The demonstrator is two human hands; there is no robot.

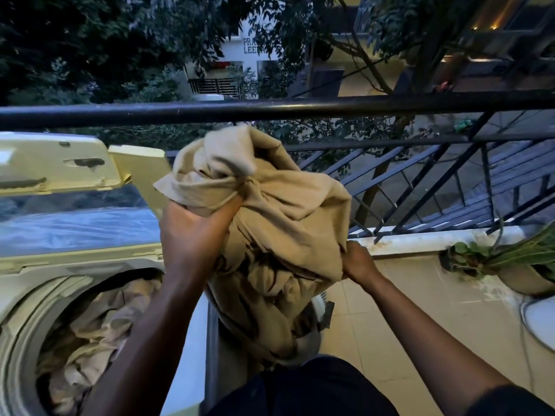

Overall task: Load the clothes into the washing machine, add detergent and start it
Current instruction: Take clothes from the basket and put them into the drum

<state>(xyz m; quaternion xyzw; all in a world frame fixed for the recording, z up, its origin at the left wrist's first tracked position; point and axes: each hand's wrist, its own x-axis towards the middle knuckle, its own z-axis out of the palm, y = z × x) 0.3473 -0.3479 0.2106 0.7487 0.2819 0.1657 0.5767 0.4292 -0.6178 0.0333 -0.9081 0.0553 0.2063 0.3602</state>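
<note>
On a tiled balcony, beside the railing (pixel 270 108), you hold a bunched beige cloth (pixel 270 211) up at chest height with both arms raised. Your left hand (pixel 192 232) clutches a fistful of it near the top, knuckles toward you, fingers buried in the folds. Your right hand (pixel 359 261) grips the cloth's lower right edge, forearm angled up from the bottom right. Below left, the washing machine (pixel 27 283) stands with its lid (pixel 60 163) tipped up; more beige laundry (pixel 99 322) already lies in the drum. The cloth's tail drops behind your left forearm toward a basket (pixel 324 310), mostly hidden. Your fingertips are covered by fabric. A potted plant (pixel 522 262) sits at the right, partly cut off by the frame edge.
</note>
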